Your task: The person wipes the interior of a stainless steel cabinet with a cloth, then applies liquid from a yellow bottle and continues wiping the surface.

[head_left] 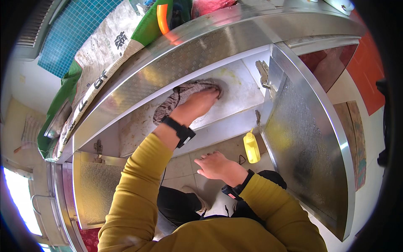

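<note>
Inside the cabinet, my left hand (198, 105) presses a grey-brown cloth (167, 108) against the stained white cabinet floor (242, 93). The cloth bunches beside and behind the fingers, and part of it lies hidden under them. My right hand (214, 167) hangs in front of the cabinet with its fingers apart, holding nothing. To the right of that hand, a yellow plastic bottle (252, 148) with a spout stands on the tiles by the cabinet base.
The right metal-framed glass door (310, 135) and the left door (97, 189) both stand open, with hinges inside. Above runs the steel countertop edge (201, 47), bearing a white and green woven sack (104, 47) and an orange curved object (162, 19). A wooden board (351, 141) is at the right.
</note>
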Demonstrator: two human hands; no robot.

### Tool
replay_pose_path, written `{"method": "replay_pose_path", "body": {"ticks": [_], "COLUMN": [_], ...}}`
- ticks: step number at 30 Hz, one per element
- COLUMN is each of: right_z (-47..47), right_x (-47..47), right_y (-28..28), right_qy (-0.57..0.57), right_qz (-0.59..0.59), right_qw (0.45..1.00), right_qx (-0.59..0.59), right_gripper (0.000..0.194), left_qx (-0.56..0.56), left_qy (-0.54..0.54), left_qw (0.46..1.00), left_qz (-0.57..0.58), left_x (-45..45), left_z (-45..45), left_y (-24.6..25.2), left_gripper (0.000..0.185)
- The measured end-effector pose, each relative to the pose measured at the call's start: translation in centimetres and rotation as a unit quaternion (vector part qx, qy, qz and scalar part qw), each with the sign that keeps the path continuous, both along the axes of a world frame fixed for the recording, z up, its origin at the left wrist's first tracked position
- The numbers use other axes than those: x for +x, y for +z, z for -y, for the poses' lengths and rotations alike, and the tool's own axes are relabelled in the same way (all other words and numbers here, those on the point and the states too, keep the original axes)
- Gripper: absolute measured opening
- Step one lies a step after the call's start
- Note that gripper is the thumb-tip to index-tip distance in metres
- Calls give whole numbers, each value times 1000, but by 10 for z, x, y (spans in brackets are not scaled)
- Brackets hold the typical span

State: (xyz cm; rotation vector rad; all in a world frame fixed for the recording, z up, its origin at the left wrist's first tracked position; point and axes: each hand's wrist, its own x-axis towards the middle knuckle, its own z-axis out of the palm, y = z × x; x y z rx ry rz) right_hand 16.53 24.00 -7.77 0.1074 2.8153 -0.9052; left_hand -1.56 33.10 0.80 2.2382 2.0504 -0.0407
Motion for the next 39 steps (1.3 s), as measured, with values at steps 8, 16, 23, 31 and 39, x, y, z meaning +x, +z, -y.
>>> {"method": "replay_pose_path", "body": {"ticks": [8, 16, 23, 31, 39], "right_z": [0, 7, 9, 15, 12], "right_x": [-1, 2, -2, -6, -25], "right_y": [-2, -1, 2, -4, -10], "right_qy": [-16, 6, -1, 37, 34], "right_qz": [-7, -9, 11, 57, 76], "right_qw": [999, 999, 1000, 998, 996], "right_qx": [41, 41, 26, 8, 12], "right_gripper": [41, 41, 41, 41, 43], "left_qx": [121, 69, 47, 26, 129], "left_qy": [133, 50, 64, -4, 45], "left_qw": [983, 996, 997, 1000, 991], "left_qz": [-42, -20, -23, 12, -14], "left_x": [-8, -43, -30, 13, -6], "left_z": [18, 12, -51, -29, -98], "left_y": [14, -29, -18, -24, -33], "left_gripper": [29, 43, 39, 39, 36]}}
